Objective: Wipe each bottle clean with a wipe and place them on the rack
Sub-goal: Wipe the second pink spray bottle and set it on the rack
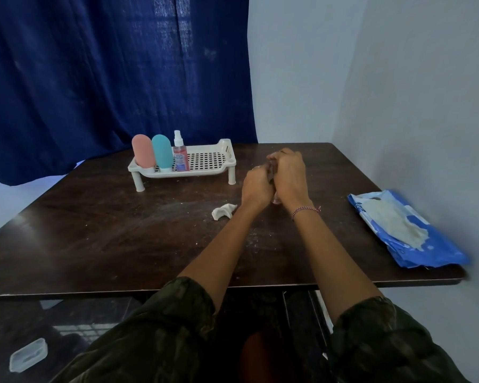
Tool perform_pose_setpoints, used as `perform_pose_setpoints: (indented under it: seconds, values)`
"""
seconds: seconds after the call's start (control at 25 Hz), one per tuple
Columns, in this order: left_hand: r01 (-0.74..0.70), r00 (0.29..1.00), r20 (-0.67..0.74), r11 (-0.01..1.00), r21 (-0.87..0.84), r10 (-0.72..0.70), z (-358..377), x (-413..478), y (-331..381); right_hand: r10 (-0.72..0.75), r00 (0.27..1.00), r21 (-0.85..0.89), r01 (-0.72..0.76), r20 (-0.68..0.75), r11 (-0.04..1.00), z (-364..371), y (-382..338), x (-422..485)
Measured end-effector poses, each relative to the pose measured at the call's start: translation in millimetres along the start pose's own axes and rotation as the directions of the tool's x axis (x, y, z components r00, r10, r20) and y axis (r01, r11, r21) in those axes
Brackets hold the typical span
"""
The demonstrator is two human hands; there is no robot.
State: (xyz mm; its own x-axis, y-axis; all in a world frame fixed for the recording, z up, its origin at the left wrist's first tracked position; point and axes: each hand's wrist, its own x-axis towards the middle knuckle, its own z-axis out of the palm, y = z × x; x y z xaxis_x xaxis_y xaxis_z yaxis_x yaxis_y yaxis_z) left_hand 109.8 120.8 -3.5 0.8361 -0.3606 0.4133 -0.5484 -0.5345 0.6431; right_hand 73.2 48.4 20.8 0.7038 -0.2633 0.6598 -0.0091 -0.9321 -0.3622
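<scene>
Dark tabletop carries a rack with three bottles at its left end, while left hand and right hand clasp together around something mostly hidden.

We see a dark brown tabletop, scuffed and dusted with pale specks. A white perforated rack stands on it on short legs toward the far edge; we take it as our landmark. Nearer us and to the right of the rack lies a crumpled white wipe. Well to the right of the rack, by the tabletop's right edge, lies an opened blue wipes packet.
</scene>
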Motion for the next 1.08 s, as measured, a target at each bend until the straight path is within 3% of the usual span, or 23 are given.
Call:
perform_pose_setpoints:
  seconds: [0.24,0.56,0.76,0.92,1.08]
  values:
    - [0.025,1.0,-0.01,0.994,-0.111,-0.027,3.8,1.8,-4.1,0.217,0.976,0.297,-0.209,0.006,0.932,-3.2,-1.4,4.3]
    - [-0.038,0.992,-0.125,0.991,-0.125,0.022,-35.4,1.2,-26.9,0.288,0.955,0.516,-0.212,-0.071,0.83,10.5,-16.4,4.0]
    - [0.032,0.96,-0.274,0.996,-0.084,-0.054,-66.0,-6.2,-58.3,0.207,0.978,0.627,-0.178,0.027,0.758,36.7,-39.5,-6.4]
    - [0.112,0.945,-0.293,0.986,-0.125,-0.144,-73.4,-15.7,-75.7,0.09,0.989,0.504,-0.139,0.119,0.853,57.4,-37.0,-29.3]
    - [0.087,0.956,-0.259,0.978,-0.188,-0.135,-69.8,-26.3,-90.2,-0.175,0.953,0.383,0.07,0.246,0.921,65.8,-33.7,-52.2]
